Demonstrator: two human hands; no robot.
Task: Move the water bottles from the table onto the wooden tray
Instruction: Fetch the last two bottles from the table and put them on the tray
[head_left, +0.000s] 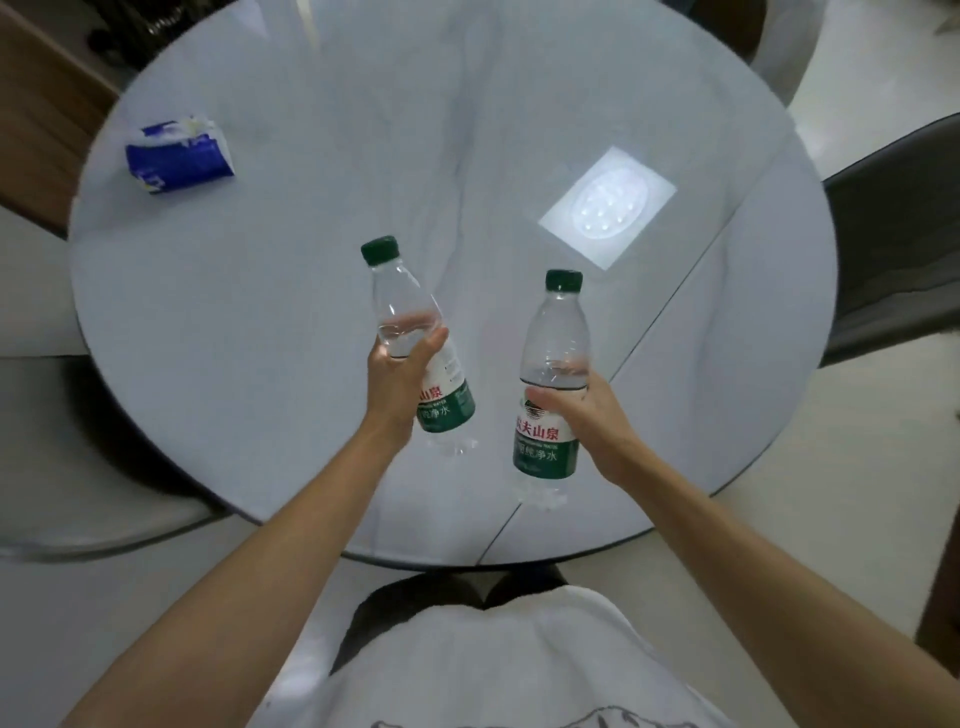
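Observation:
Two clear water bottles with dark green caps and green-and-white labels are held above the round white table. My left hand grips the left bottle around its middle; this bottle leans to the left. My right hand grips the right bottle at its middle, and that one stands almost upright. Both bottles are lifted off the tabletop near its front edge. No wooden tray is in view.
A blue and white tissue pack lies at the table's far left. A bright ceiling-light reflection shows at the right. A dark chair stands at the right, a light chair at the left.

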